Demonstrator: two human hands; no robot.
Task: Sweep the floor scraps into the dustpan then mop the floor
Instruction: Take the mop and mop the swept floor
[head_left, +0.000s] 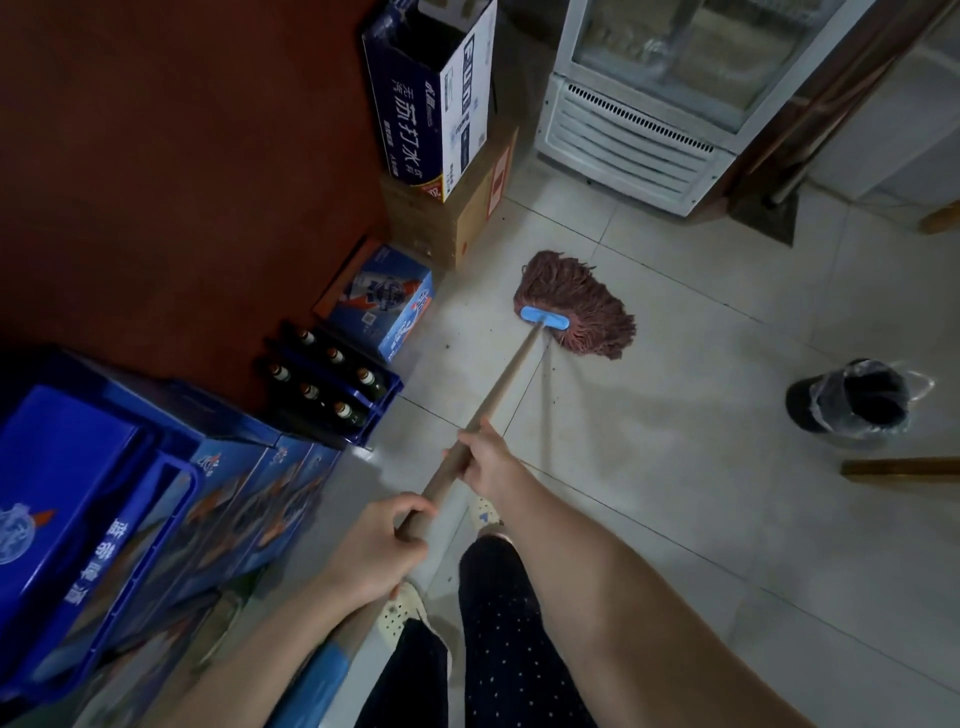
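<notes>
A mop with a brownish-red string head (576, 306) and a blue clamp (544, 317) lies on the pale tiled floor (701, 519), its wooden handle (506, 382) slanting back toward me. My right hand (485, 457) grips the handle further down the shaft, and my left hand (376, 545) grips it near the upper end. A few small dark scraps (447, 345) dot the tiles left of the mop head. No dustpan is in view.
Blue drink cartons (382, 299) and a crate of bottles (332, 387) line the left wall, with stacked cardboard boxes (441, 135) behind. A white glass-door cooler (639, 104) stands at the back. A bin with a plastic liner (857, 397) sits to the right.
</notes>
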